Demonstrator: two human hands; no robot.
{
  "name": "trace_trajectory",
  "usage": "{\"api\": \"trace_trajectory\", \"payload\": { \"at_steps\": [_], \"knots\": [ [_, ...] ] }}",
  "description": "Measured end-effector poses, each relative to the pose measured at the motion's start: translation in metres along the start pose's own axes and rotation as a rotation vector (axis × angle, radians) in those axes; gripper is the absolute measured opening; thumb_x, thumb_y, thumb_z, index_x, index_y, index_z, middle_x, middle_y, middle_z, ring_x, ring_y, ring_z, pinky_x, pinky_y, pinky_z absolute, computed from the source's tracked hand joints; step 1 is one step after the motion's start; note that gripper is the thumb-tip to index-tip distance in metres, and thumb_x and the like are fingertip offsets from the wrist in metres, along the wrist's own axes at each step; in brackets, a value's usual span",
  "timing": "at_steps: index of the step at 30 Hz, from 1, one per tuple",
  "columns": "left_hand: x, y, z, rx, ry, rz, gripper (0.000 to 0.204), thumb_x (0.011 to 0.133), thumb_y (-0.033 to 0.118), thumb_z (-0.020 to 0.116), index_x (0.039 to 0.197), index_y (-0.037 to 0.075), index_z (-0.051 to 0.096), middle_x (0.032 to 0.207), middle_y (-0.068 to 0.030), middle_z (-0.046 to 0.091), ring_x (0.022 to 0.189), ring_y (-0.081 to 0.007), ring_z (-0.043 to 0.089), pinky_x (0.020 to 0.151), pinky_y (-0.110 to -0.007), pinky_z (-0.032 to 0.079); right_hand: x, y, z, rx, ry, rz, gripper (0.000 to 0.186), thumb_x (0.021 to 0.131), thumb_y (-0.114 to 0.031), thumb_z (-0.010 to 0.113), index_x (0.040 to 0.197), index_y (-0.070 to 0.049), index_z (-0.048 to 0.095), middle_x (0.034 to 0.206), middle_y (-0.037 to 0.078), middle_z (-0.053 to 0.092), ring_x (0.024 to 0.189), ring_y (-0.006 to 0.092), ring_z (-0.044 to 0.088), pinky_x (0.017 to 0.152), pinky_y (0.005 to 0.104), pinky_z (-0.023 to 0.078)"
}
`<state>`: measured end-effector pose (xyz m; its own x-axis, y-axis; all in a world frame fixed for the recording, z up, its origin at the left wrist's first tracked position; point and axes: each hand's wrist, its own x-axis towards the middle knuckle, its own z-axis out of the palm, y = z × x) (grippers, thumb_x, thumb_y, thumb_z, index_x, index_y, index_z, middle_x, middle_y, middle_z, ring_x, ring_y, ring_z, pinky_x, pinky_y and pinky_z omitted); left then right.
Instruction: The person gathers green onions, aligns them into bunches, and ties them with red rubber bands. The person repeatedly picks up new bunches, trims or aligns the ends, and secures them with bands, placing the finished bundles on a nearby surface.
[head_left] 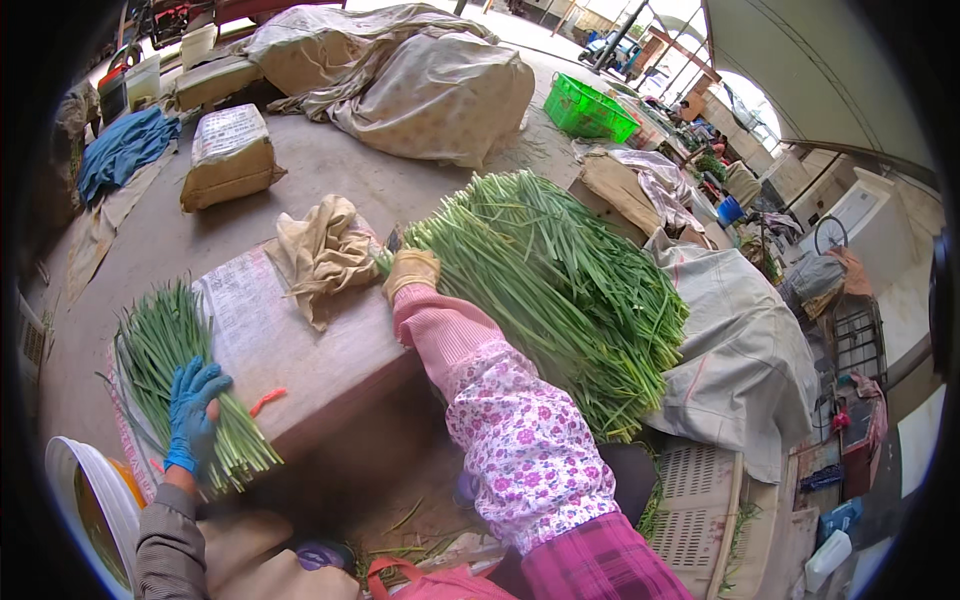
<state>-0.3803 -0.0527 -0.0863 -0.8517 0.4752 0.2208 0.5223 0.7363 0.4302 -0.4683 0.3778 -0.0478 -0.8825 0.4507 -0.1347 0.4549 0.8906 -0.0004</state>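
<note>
1. Reference landmark: the low brown board (pixel 300 350) at the centre of my head view. All positions below are given relative to it.
2. My left hand (pixel 192 415), in a blue glove, sits at the board's near left corner. Its fingers are curled around the cut ends of a small bundle of green chives (pixel 175 370), which lies along the board's left edge.
3. My right hand (pixel 410 270), in a tan glove with a floral sleeve behind it, is at the board's far right corner. It rests at the stem end of the large heap of chives (pixel 560 290); I cannot tell whether it is clenched on stems or only pressing on them.
4. The large heap spreads from the board's right side, over grey sacking (pixel 740 350).
5. A crumpled tan cloth (pixel 325 255) lies on the board's far edge, just beside the right hand.
6. A small orange band (pixel 267 400) lies on the board's near part, near the small bundle.
7. A green crate (pixel 588 110) stands well beyond the board.
</note>
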Motion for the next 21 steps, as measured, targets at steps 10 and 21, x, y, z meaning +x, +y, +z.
{"api": "trace_trajectory", "payload": {
  "at_steps": [10,21],
  "knots": [
    [-0.003,-0.008,0.006,0.054,0.008,0.017,0.034,0.087,0.023,0.046,0.111,0.014,0.068,0.128,-0.0091,0.059,0.136,-0.0322,0.038,0.117,-0.047,0.017,-0.009,0.011,0.024,0.183,0.026,-0.038,0.049,0.072,-0.017,0.07,0.12,-0.007,0.062,0.108,0.017,0.069,0.103,0.0315,0.066,0.092,0.0375,0.05],
    [-0.005,-0.012,0.006,0.104,-0.049,0.018,0.039,0.086,0.022,0.043,0.118,0.013,0.064,0.132,-0.0104,0.056,0.137,-0.0325,0.036,0.117,-0.048,0.016,-0.005,0.137,-0.111,1.879,0.37,-0.182,0.018,0.071,0.004,0.07,0.087,-0.003,0.067,0.077,0.007,0.068,0.068,0.019,0.066,0.064,0.0322,0.055]
  ]
}}
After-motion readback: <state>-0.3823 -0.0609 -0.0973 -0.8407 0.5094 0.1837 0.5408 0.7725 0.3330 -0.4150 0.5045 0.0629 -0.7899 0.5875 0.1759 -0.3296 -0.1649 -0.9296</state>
